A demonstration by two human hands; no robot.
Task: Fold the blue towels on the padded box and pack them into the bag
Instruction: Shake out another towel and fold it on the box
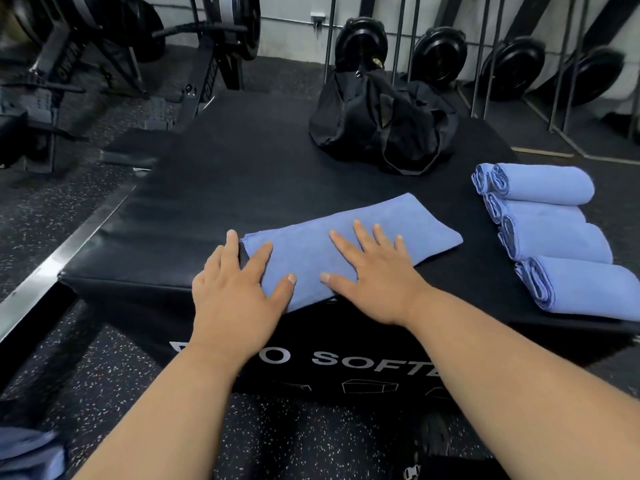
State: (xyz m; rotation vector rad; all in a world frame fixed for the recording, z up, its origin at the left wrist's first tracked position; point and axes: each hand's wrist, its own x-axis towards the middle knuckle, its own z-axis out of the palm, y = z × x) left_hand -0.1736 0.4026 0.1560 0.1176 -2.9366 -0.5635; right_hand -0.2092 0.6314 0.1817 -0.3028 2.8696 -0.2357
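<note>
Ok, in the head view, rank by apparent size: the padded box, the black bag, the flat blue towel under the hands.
1. padded box, by far the largest.
2. black bag and flat blue towel: they look alike in area, and the bag sits farther from the camera, so I won't rank them.

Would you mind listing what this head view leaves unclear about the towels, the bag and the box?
- Bag: its black folds hide the opening and anything inside.
- Rolled towels: the nearest roll is cut off by the right edge; the exact count is uncertain.
- Flat towel: the left hand and right hand cover its near part.
- Padded box: the forearms block its printed lettering.
</note>
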